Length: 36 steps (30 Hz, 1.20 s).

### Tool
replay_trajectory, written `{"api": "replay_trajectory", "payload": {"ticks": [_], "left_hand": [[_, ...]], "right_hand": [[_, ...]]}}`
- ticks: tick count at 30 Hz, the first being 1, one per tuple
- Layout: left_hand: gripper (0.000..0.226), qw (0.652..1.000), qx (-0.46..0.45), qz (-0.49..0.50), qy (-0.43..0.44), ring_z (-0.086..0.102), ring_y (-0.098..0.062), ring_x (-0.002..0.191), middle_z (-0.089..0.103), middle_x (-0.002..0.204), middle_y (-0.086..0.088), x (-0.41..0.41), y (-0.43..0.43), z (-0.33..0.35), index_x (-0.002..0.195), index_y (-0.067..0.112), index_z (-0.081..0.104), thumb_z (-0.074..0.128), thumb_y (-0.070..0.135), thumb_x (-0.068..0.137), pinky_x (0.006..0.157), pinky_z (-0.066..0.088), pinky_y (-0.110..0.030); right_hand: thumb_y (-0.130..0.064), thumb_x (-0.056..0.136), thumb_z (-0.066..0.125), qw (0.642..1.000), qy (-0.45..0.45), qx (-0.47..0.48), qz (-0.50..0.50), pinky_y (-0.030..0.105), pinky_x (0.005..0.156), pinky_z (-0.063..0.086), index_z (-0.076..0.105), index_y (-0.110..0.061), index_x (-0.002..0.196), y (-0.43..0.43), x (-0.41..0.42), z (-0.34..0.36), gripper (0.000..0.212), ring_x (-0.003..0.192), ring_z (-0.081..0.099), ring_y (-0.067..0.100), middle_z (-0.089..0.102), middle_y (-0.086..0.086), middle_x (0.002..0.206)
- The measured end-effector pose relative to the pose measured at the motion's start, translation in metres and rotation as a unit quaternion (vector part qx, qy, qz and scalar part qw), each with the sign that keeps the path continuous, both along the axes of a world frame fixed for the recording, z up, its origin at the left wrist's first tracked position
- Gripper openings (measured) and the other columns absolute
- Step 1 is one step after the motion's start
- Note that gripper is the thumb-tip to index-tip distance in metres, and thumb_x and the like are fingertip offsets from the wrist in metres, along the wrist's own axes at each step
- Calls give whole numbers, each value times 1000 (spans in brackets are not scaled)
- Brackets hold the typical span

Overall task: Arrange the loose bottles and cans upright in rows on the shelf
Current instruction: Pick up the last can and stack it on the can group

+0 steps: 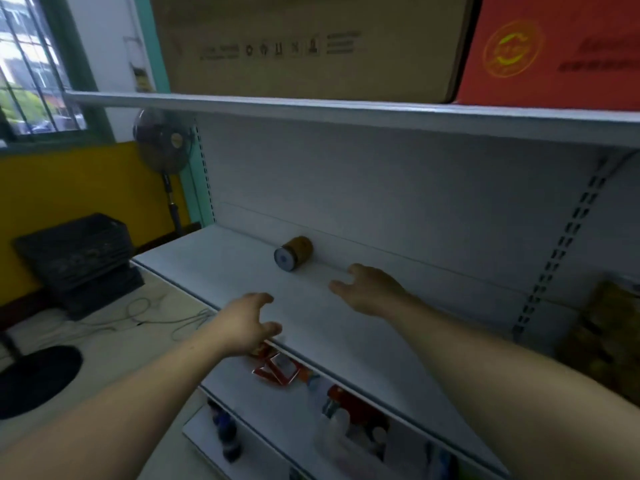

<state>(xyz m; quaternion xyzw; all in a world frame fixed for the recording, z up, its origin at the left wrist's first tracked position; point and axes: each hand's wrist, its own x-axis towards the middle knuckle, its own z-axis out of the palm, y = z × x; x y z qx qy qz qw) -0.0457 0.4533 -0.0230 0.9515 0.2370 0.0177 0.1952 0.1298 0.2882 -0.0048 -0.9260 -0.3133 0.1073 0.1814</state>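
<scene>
A brown can with a silver end lies on its side near the back of the white shelf. My right hand hovers over the shelf just right of the can, fingers spread, holding nothing and not touching it. My left hand is at the shelf's front edge, fingers apart and empty. On the shelf below lie red cartons, clear bottles and a dark blue bottle, partly hidden under the shelf edge.
A brown cardboard box and a red box stand on the upper shelf. A yellowish bag sits at the shelf's right end. Left on the floor are a black crate stack, a standing fan and cables.
</scene>
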Motion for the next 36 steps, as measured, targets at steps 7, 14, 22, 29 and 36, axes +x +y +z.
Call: {"api": "replay_trajectory", "payload": {"ticks": [7, 14, 22, 29, 36], "left_hand": [[67, 1000, -2, 17, 22, 38, -22, 131, 35, 148, -4, 44, 103, -35, 142, 21, 35, 57, 51, 85, 107, 31, -33], [75, 994, 73, -72, 47, 8, -21, 144, 13, 157, 2, 94, 196, -76, 146, 30, 23, 38, 70, 84, 115, 10, -51], [90, 985, 97, -144, 14, -4, -14, 143, 5, 157, 11, 111, 242, -120, 143, 39, 15, 10, 86, 67, 109, -5, -60], [77, 981, 91, -172, 8, 0, -22, 144, 11, 157, 3, 109, 241, -114, 142, 33, 23, 25, 75, 78, 108, 0, -62], [63, 941, 20, -338, 6, 12, -21, 142, 22, 154, 3, 101, 168, -101, 135, 30, 41, 42, 62, 82, 110, 4, -55]], "right_hand": [[-65, 84, 50, 994, 100, 26, -43, 36, 99, 35, 20, -9, 149, 108, 46, -27, 91, 133, 38, 31, 32, 13, 152], [-60, 80, 60, 945, 196, 155, -211, 31, 80, 36, 25, -4, 143, 201, 76, -49, 90, 122, 46, 33, 41, 17, 143], [-56, 85, 54, 888, 181, 197, -373, 41, 101, 38, 21, -9, 144, 276, 81, -78, 81, 123, 46, 37, 43, 18, 139], [-51, 79, 62, 952, 51, 12, -302, 39, 87, 43, 22, -18, 145, 214, 10, -75, 84, 112, 50, 37, 44, 15, 127], [-29, 68, 78, 876, 168, 189, -410, 27, 58, 47, 34, -21, 139, 124, -42, -62, 84, 79, 54, 12, 50, -5, 99]]}}
